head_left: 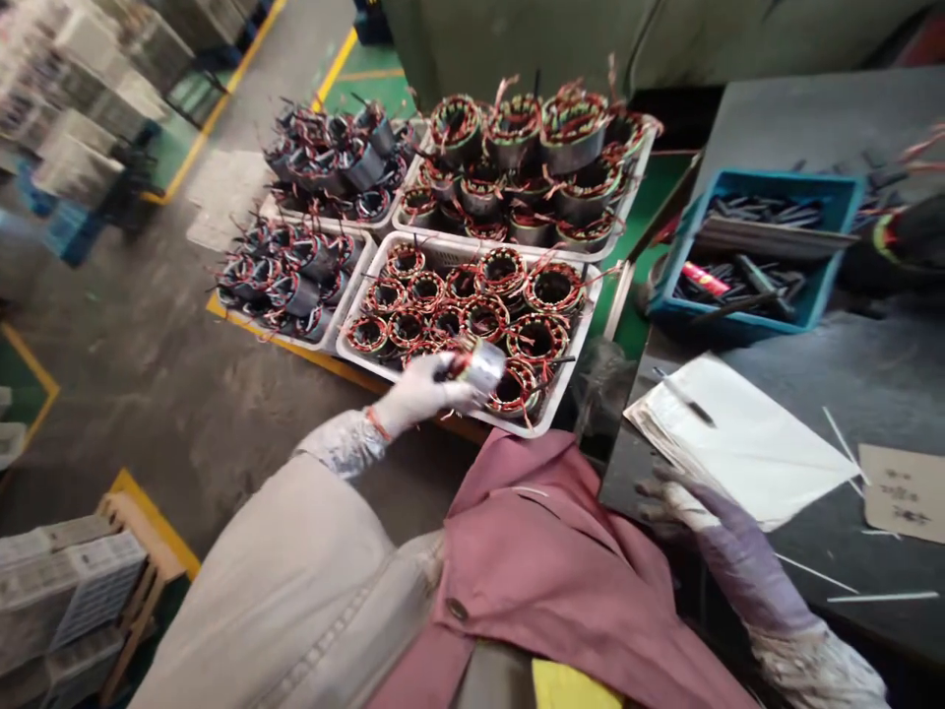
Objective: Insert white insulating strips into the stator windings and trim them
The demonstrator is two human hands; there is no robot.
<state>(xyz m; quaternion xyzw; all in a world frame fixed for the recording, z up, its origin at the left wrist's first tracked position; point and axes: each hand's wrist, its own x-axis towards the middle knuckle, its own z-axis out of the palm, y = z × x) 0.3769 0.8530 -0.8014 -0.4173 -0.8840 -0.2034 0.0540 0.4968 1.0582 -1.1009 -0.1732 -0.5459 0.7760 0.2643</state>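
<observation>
My gloved left hand (424,394) grips a motor stator (483,369), a silvery metal ring with copper windings, tilted on its side. It is over the near edge of a white plastic crate (542,428), which holds several more wound stators (535,337) standing with their openings up. My gloved right hand (683,497) is at the edge of the dark workbench (783,379), beside a stack of white paper (745,433). Its fingers are stretched apart and nothing shows in them. A pen (686,396) lies on the paper.
More white crates of stators stand behind and left of the near one, such as the far crate (612,241). A blue bin (819,310) with pens and dark sticks sits on the bench near a cardboard piece (905,492). Stacked crates (66,581) are at lower left.
</observation>
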